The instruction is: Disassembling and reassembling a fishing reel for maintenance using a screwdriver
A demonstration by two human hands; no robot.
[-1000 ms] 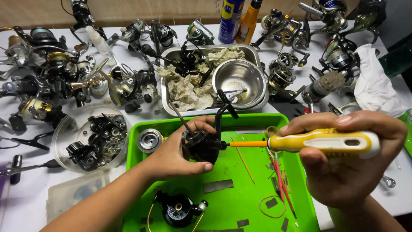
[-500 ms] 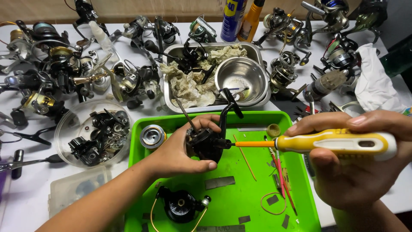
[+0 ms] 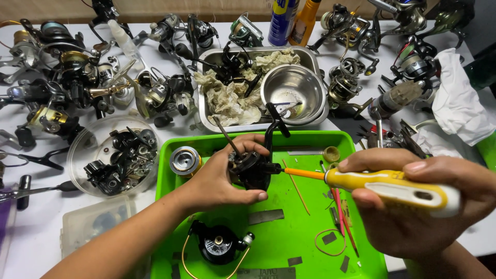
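Cluttered with fishing reels, the tabletop (image 3: 170, 31) carries a green tray (image 3: 310, 258), over which a black reel body (image 3: 251, 168) is gripped by the left hand (image 3: 219, 178). A yellow screwdriver (image 3: 385, 186) is clasped in the right hand (image 3: 418, 201), tip at the reel; it is best kept straight and pressed firmly.

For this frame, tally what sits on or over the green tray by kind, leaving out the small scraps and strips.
Black reel bodies: 2, one held by the left hand at, one lying at
Silver spools: 1
Yellow screwdrivers, in the right hand: 1
Total: 4 over the green tray
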